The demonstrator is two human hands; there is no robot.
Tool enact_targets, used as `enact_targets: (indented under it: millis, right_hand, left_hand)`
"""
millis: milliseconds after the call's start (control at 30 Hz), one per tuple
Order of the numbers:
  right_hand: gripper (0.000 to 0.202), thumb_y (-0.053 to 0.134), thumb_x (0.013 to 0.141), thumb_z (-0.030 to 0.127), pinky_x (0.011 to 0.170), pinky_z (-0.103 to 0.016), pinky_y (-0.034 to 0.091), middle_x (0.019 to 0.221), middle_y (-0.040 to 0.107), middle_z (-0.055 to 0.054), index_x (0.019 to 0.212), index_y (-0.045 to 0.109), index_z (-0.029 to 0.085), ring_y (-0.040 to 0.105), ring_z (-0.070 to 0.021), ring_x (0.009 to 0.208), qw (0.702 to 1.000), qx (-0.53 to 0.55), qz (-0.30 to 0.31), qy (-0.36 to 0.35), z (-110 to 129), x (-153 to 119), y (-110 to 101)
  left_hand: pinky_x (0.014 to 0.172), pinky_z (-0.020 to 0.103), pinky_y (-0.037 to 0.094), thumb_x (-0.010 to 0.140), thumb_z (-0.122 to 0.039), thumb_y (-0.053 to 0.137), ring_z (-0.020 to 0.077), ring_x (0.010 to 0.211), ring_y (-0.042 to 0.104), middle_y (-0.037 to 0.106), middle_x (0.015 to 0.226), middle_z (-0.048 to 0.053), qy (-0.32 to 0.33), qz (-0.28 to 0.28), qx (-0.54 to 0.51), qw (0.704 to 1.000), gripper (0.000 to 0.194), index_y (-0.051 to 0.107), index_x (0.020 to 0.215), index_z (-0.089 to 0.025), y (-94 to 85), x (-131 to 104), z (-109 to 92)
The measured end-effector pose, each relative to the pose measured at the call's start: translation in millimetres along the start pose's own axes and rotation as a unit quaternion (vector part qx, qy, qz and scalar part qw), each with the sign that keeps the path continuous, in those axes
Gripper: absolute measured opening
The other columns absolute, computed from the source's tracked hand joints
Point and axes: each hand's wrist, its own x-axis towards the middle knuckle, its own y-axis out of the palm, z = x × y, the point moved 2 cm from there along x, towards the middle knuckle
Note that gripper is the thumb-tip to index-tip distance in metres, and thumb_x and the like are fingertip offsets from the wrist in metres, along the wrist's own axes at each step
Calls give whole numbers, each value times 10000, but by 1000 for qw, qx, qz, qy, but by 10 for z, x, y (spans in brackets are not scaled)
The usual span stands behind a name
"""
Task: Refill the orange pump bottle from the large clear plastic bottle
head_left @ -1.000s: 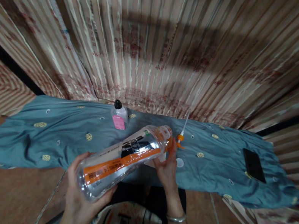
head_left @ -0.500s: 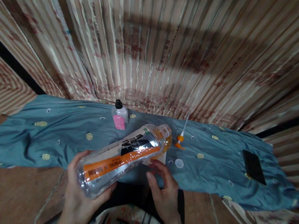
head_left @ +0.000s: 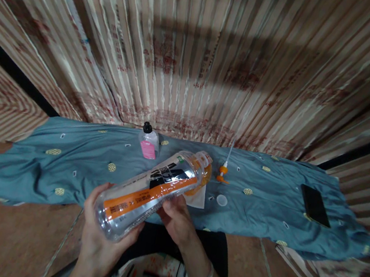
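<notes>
A large clear plastic bottle (head_left: 158,186) with an orange, white and black label lies tilted in the air, its neck pointing to the upper right. My left hand (head_left: 101,228) is wrapped round its base end. Against its lower side rests my right hand (head_left: 177,221), thumb on the plastic and fingers partly hidden beneath. Below the bottle's neck shows a yellow-orange container (head_left: 205,176), mostly covered, so I cannot tell whether the two touch. An orange and white pump head (head_left: 223,170) with a clear tube lies just to the right.
On the teal cloth (head_left: 82,154) a small clear bottle (head_left: 149,144) with a pink label and black cap stands at the back. A round white disc (head_left: 221,200) lies beside a white paper (head_left: 198,199). A black phone (head_left: 314,205) is at the right. Striped curtains (head_left: 199,55) surround the table.
My right hand has moved left, from beside the bottle onto its lower side. The bottle, held in my left hand, has barely moved.
</notes>
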Motion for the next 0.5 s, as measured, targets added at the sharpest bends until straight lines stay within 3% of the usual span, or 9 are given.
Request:
enact_targets:
  millis: [133,300,500]
  right_hand:
    - [520,1049,649,607,931,-421,700,931,845,9,1010,796,331,816,-251,885,1000,1,-11,-14,0,12,24]
    - [461,1059,650,541,953,-400,691,923,845,31,971,804,332,808,-230,880,1000,7,-29,4,-11,20,20]
    - [437,1056,652,548,884,-376,699,909,845,30,942,820,322,797,-222,847,999,5,-44,8,10,14,48]
  left_hand:
    - [979,533,683,563,-472,1012,317,1045,775,738,1242,74,9,4,6,1000,968,555,1401,-314,-10,6,27]
    - [979,568,688,576,-424,999,339,1046,776,746,1253,81,8,-1,2,1000,930,558,1389,-325,-15,3,27]
    - [1094,627,642,580,-457,1010,359,1135,775,730,1331,100,6,2,9,1000,963,553,1415,-312,-16,-6,6]
